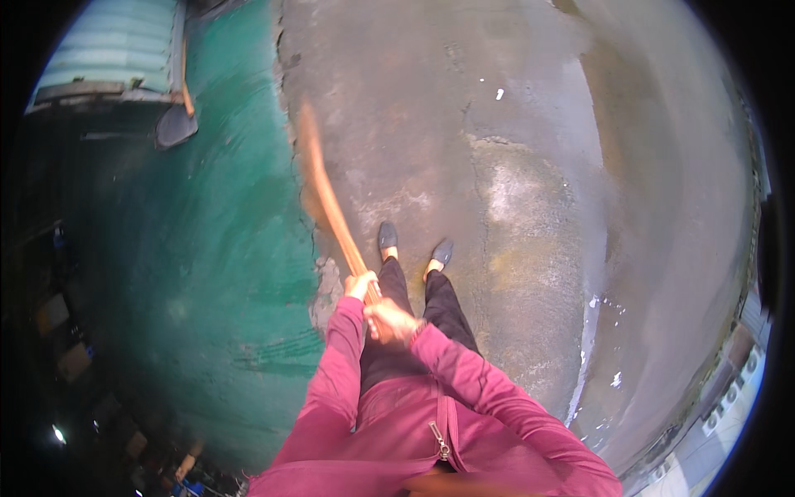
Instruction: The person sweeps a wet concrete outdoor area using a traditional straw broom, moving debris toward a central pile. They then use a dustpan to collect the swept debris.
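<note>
Underfoot, grey concrete ground (530, 166) is seen stretching wide ahead and to the right, wet along the right side. Leftward it is bounded by an irregular edge where a green-painted floor (207, 248) begins. A shovel (175, 124) is noted leaning at a corrugated wall (116, 50), well apart. A long wooden handle (327, 199), blurred, is gripped by both hands: left hand (359, 286) clenched higher, right hand (391, 321) clenched just below, touching. It is angled forward-left over the edge.

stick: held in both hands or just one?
Both. The left hand grips the stick higher up, the right hand just below it; the far end is blurred, angled out over the concrete floor.
</note>
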